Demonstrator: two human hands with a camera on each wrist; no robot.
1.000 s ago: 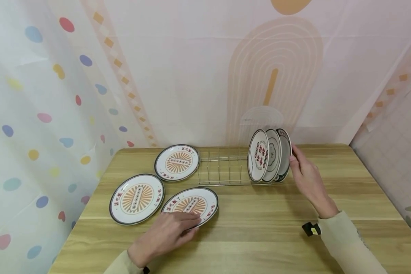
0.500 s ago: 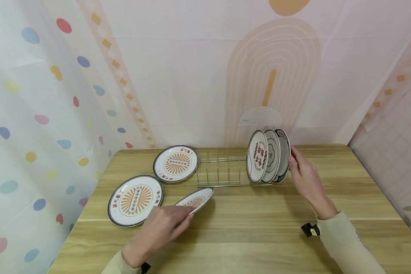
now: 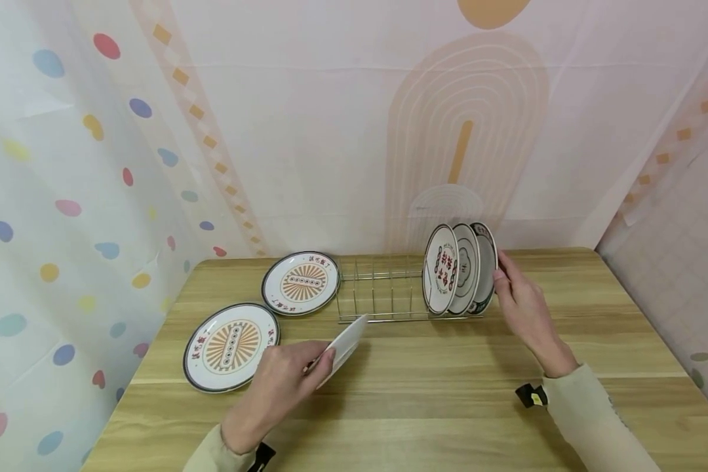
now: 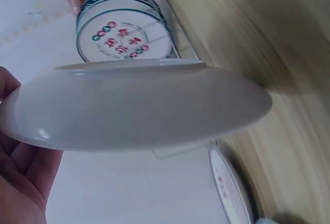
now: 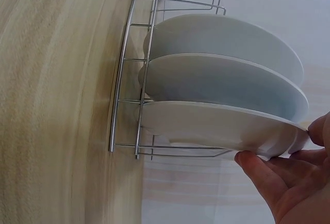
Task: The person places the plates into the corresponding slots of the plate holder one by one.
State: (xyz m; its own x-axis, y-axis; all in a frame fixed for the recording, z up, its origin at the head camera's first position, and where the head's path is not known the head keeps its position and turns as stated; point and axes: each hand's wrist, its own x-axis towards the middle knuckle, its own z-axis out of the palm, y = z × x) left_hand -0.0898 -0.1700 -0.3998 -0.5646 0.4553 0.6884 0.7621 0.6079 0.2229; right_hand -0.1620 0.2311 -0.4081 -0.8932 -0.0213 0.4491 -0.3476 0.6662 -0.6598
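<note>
Nook: printed curtains, wooden table

The wood-grain table bears two round plates and a wire rack.

Red Chinese characters run twice along the rim of the far flat plate and of the near flat plate — seemingly 该吃饭了 each time. The leftmost racked plate bears large red characters; the middle racked plate has a small dark central mark, and the rightmost racked plate dark rim lettering — all illegible.
</note>
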